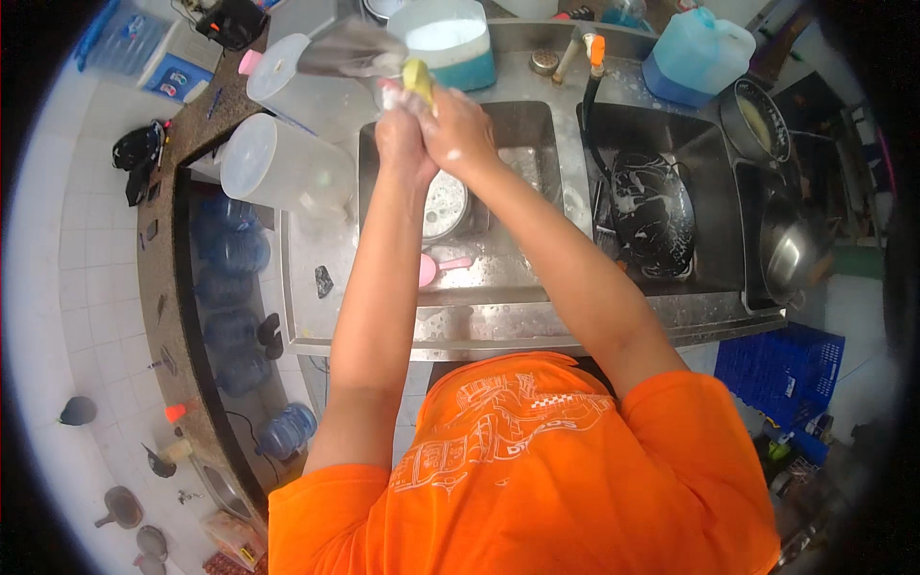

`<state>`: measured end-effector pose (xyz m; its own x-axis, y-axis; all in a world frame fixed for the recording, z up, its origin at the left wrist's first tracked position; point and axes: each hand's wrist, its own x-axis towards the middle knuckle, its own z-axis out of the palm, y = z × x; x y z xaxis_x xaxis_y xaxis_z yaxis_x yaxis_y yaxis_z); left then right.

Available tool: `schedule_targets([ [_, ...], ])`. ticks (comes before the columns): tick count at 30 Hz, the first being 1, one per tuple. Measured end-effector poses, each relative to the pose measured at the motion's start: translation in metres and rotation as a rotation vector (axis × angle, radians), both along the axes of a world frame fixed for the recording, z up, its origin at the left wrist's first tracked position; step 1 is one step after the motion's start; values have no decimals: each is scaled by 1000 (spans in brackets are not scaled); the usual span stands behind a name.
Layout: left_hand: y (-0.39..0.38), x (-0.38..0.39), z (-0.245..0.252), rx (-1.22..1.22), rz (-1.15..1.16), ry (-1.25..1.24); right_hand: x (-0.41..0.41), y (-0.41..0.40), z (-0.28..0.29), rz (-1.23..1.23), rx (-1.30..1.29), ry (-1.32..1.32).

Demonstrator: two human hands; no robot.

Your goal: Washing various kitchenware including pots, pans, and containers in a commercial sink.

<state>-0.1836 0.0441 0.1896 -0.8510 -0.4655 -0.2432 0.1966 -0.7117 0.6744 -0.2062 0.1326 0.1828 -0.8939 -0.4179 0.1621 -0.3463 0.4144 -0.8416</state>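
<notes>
My left hand [399, 138] grips a blurred, flat, greyish kitchen utensil [348, 52], whose wide end reaches up and left over the plastic containers. Pressed close against it, my right hand [463, 133] is closed on a yellow sponge [417, 77]. White suds cover the fingers of both hands. Beneath them, in the left sink basin [528, 118], stands a round pot with foamy liquid [444, 205], partly hidden by my left forearm. A pink plastic scoop [431, 269] lies in front of that pot.
A soapy black pan [650, 208] leans in the right basin, beside a black hose with an orange valve [595, 52]. Clear plastic containers [251, 158] stand at left. Behind are a tub of blue liquid [467, 61] and a blue jug [697, 57]. A metal bowl [787, 251] sits at right.
</notes>
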Motion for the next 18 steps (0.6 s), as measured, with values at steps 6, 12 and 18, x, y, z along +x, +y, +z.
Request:
schedule_targets([
  [6, -19, 13, 13, -81, 169, 33, 20, 45, -83, 222, 265, 97],
  [12, -29, 26, 23, -260, 257, -256, 50, 100, -170, 384, 616, -244],
  [18, -42, 75, -18, -219, 146, -194, -32, 62, -109, 51, 116, -70],
])
